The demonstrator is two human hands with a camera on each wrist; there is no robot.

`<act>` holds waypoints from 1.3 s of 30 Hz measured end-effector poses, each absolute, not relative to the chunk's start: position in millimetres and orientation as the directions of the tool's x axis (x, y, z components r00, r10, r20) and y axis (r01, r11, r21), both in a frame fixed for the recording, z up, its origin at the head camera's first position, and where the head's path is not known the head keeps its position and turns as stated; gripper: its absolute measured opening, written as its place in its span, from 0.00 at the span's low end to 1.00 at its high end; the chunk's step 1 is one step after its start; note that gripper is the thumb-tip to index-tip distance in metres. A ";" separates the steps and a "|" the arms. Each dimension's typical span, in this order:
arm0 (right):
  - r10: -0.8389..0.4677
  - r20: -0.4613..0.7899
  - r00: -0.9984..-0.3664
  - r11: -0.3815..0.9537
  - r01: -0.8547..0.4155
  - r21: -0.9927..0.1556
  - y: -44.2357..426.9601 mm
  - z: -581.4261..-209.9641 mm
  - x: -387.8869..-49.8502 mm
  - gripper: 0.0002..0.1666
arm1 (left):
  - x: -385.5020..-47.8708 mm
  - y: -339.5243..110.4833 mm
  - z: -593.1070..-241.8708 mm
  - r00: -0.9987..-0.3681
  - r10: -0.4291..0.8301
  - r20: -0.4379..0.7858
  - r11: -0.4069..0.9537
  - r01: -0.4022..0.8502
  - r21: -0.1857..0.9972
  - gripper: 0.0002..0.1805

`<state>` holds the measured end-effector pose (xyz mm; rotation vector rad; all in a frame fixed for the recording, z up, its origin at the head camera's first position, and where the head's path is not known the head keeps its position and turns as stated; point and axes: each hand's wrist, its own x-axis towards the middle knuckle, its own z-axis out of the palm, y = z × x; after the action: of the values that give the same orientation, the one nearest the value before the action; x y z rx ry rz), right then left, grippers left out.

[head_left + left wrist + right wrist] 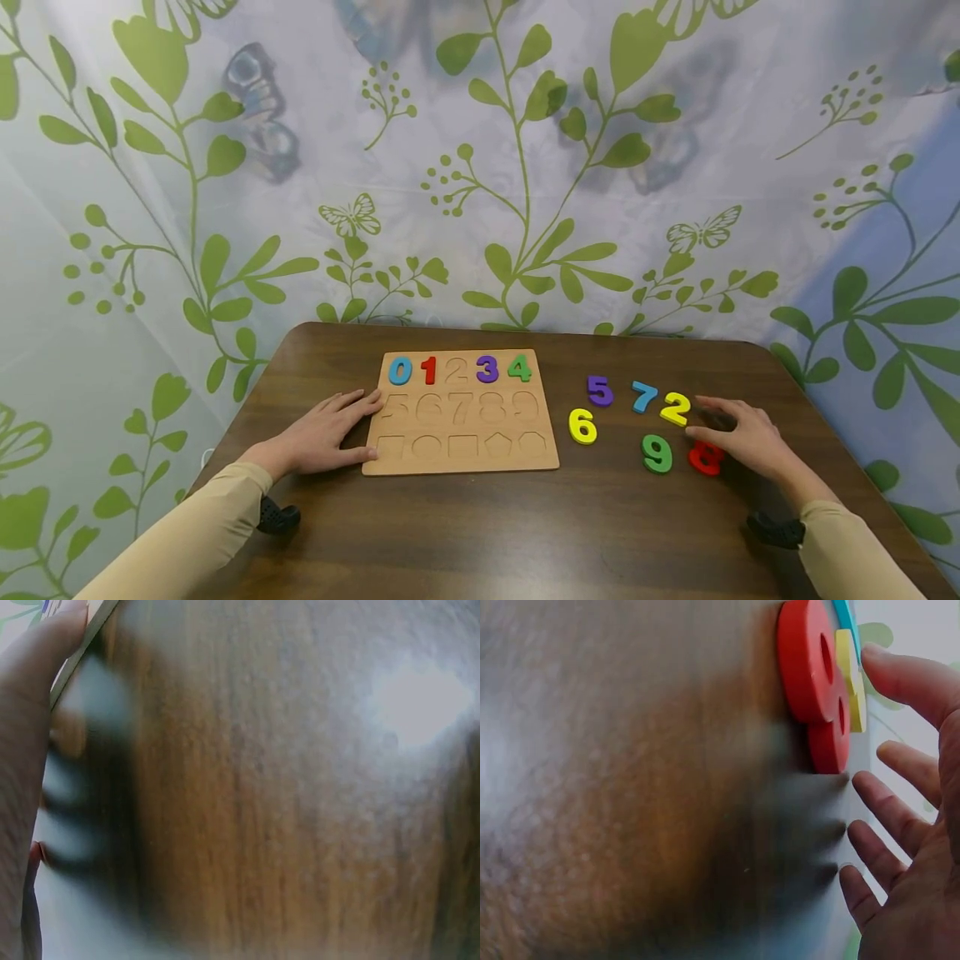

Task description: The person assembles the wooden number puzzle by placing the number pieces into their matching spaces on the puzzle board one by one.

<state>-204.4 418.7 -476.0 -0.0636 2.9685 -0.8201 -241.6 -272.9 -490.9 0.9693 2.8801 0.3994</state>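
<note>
A wooden number board (pixel 461 425) holds a blue 0 (pixel 401 370), red 1 (pixel 428 370), purple 3 (pixel 487 369) and green 4 (pixel 520 367) in its top row; the 2 recess between them is bare. The left hand (pixel 318 437) rests at the board's left edge, fingers extended, thumb on its lower corner. At the right, the right hand (pixel 742 433) is spread beside the yellow 2 (pixel 676 409), partly over the red 8 (pixel 706 457). In the right wrist view its fingers (pixel 889 810) hold nothing, near the red 8 (pixel 810 667).
Loose on the brown table (pixel 480 533) between board and right hand lie a purple 5 (pixel 599 391), yellow 6 (pixel 582 427), blue 7 (pixel 644 397) and green 9 (pixel 657 454). A leaf-patterned cloth (pixel 420 167) hangs behind the table.
</note>
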 end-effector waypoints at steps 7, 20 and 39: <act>-0.051 -0.063 -0.997 0.856 -0.011 -0.516 419.1 -478.0 -204.2 0.51 | -243.5 -272.9 -490.0 -0.802 0.596 0.020 0.771 0.580 0.263 0.49; -0.067 -0.066 -0.996 0.859 -0.023 -0.512 417.6 -479.4 -214.4 0.52 | -244.0 -274.3 -489.3 -0.796 0.605 0.018 0.761 0.585 0.281 0.47; -0.079 -0.061 -0.995 0.872 -0.039 -0.487 419.1 -486.1 -226.4 0.53 | -243.1 -272.8 -488.7 -0.791 0.611 0.027 0.752 0.591 0.291 0.46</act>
<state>-226.4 419.1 -486.1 -0.0930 2.9628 -0.7689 -243.1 -272.8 -488.7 0.9882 2.8747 0.4415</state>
